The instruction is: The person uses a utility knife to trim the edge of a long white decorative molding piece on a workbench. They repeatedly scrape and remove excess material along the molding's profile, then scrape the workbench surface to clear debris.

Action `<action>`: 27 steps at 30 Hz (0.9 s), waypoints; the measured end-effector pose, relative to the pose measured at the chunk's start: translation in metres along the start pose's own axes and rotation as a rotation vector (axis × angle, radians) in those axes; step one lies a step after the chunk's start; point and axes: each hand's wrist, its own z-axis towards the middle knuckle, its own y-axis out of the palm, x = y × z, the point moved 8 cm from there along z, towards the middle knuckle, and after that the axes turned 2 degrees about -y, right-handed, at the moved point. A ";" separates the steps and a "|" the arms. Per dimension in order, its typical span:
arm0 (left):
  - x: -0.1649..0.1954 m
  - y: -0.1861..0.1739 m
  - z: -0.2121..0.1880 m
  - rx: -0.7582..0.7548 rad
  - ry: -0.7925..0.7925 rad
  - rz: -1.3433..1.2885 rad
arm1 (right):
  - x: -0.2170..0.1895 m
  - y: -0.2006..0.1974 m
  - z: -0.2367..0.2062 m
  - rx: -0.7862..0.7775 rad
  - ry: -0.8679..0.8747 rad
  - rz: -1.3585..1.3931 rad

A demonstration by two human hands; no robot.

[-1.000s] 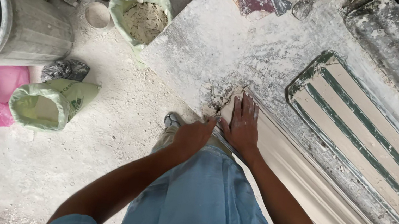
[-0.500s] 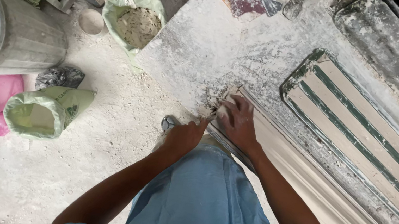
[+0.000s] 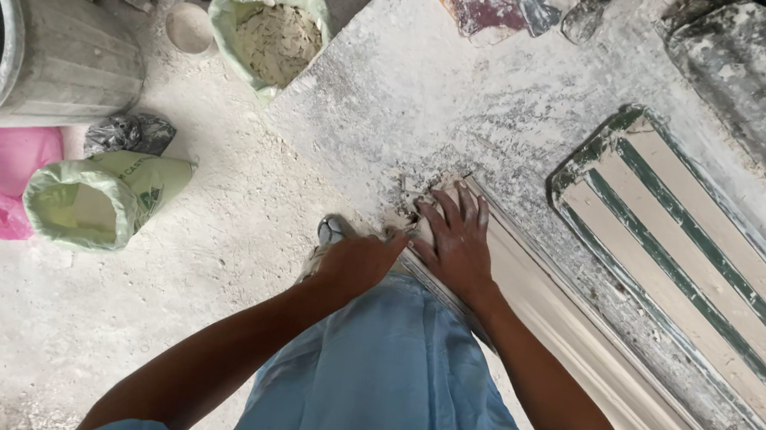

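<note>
Pressing our right hand [image 3: 456,246] flat, fingers spread, on the near end of the long white plaster moulding [image 3: 584,361], we kept it where it had been half a second before. Our left hand [image 3: 358,260] stayed beside it at the desk [image 3: 401,96] edge, curled closed; what it gripped, we could not tell. Only the view had shifted slightly, so the work at that crumbly end was continuing. The moulding lay at centre frame, running toward the lower right, beside the green-striped mould [image 3: 697,282]. An open green sack [image 3: 91,202] sat on the floor at left, near a metal drum [image 3: 41,63].
</note>
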 end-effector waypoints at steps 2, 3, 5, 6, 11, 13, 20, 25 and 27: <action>0.001 -0.004 -0.002 -0.039 -0.030 -0.014 | 0.001 0.004 0.001 -0.009 0.023 -0.050; 0.002 -0.005 -0.003 -0.065 -0.042 -0.025 | 0.001 0.006 0.001 -0.017 0.016 -0.056; 0.005 -0.007 -0.005 -0.127 -0.044 -0.056 | 0.002 0.010 0.000 -0.036 0.015 -0.067; 0.007 -0.010 -0.005 -0.146 -0.041 -0.066 | 0.003 0.010 0.000 -0.029 0.018 -0.066; 0.014 -0.024 -0.005 -0.155 -0.067 -0.222 | 0.008 0.015 -0.004 -0.032 0.051 -0.038; 0.016 -0.026 -0.004 -0.168 -0.083 -0.244 | 0.009 0.017 -0.003 -0.048 0.052 -0.044; 0.022 -0.019 0.003 -0.078 -0.081 -0.302 | 0.014 0.018 -0.001 -0.040 0.057 -0.069; 0.012 -0.004 0.015 -0.070 -0.064 -0.298 | 0.012 0.016 0.002 -0.022 0.065 -0.111; 0.006 0.000 0.017 -0.069 -0.039 -0.346 | 0.011 0.013 0.003 -0.008 0.069 -0.109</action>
